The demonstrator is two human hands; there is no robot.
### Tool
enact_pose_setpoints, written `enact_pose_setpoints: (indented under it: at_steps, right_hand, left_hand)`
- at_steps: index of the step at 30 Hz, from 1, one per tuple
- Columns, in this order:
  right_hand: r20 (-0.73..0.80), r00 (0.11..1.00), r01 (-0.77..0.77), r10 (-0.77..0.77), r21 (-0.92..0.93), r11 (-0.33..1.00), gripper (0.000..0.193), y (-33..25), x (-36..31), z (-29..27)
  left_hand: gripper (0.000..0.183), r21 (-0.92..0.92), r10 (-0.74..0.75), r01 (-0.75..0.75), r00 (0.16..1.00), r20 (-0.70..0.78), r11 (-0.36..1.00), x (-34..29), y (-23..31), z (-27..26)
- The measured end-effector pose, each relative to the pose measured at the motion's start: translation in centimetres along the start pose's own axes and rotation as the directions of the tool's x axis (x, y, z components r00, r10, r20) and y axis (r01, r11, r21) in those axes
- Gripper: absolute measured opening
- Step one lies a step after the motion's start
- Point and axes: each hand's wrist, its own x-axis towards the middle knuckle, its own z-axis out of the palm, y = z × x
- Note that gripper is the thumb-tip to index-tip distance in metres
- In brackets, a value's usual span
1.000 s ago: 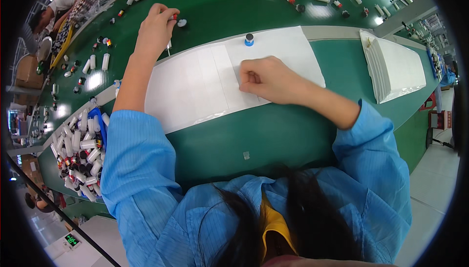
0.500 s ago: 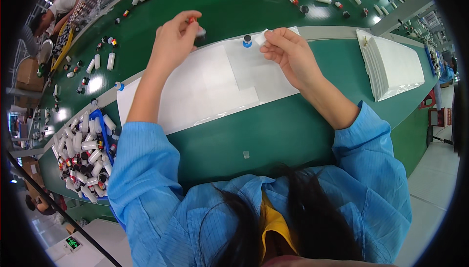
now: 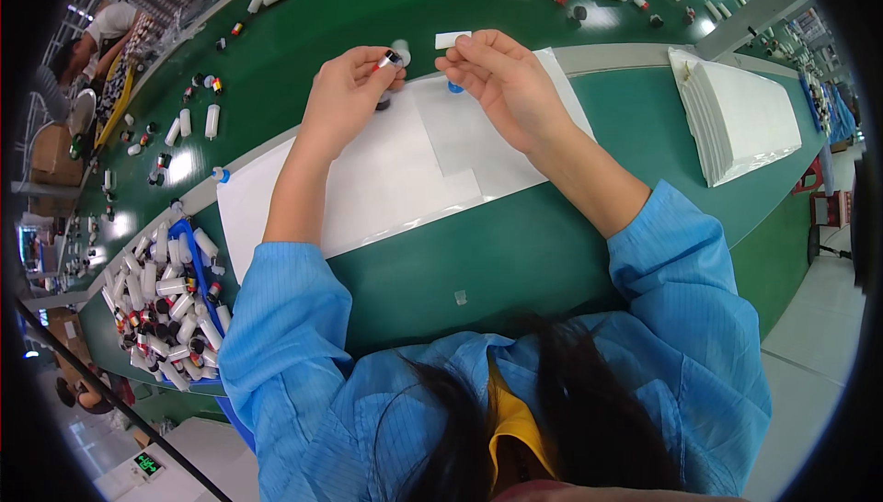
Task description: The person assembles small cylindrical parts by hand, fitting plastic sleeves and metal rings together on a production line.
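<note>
My left hand point(image 3: 348, 97) is closed around a small cylinder point(image 3: 387, 60) with a dark end and a red-and-white side, over the far edge of the white sheet point(image 3: 368, 199). A blurred whitish piece point(image 3: 402, 48) shows just beyond its fingertips; whether it is part of the cylinder I cannot tell. Below those fingers sits a dark round piece point(image 3: 383, 105), mostly covered. My right hand point(image 3: 501, 79) pinches a small white rectangular label point(image 3: 451, 39) between thumb and forefinger. Partly hidden by the right fingers, a blue round piece point(image 3: 455, 87) stands on the sheet.
At left, a blue tray point(image 3: 200, 263) is heaped with white cylinders point(image 3: 166, 304). More cylinders lie scattered over the green surface point(image 3: 303, 28) beyond. A stack of white sheets point(image 3: 736, 120) lies at right, near a grey post point(image 3: 754, 15). Another person point(image 3: 110, 28) works at far left.
My left hand has come nearer and to the right with its cylinder. The right hand has moved left with the label, which now lies flatter. The two hands are closer together.
</note>
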Motion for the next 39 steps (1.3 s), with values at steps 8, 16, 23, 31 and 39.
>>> enact_pose_setpoints:
  at_steps: [8,16,23,31,39]
  right_hand:
    - [0.035,0.999,0.014,-0.014,0.002,1.0,0.012,0.2,0.0,-0.4]
    - [0.225,0.974,0.05,-0.038,-0.045,0.998,0.013,0.2,-1.1,0.9]
    - [0.246,0.965,0.133,-0.095,-0.144,0.981,0.013,0.5,-0.9,0.5]
    - [0.252,0.965,0.088,-0.066,-0.078,0.993,0.013,0.3,-1.1,0.8]
    - [0.526,0.631,0.717,-0.57,-0.675,0.172,0.01,-0.2,-2.6,2.0]
  left_hand:
    - [0.025,-0.818,0.017,0.348,0.916,0.4,0.458,-0.2,0.3,0.8]
    - [0.027,-0.902,0.158,0.197,0.948,0.275,0.385,-1.5,2.1,1.4]
    - [0.036,-0.86,0.162,0.097,0.966,0.203,0.5,-2.1,3.4,2.6]
    - [0.042,-0.818,0.252,0.033,0.944,0.215,0.574,-1.9,1.9,2.9]
    - [0.035,-0.928,0.114,0.044,0.989,0.093,0.37,-1.8,1.9,3.4]
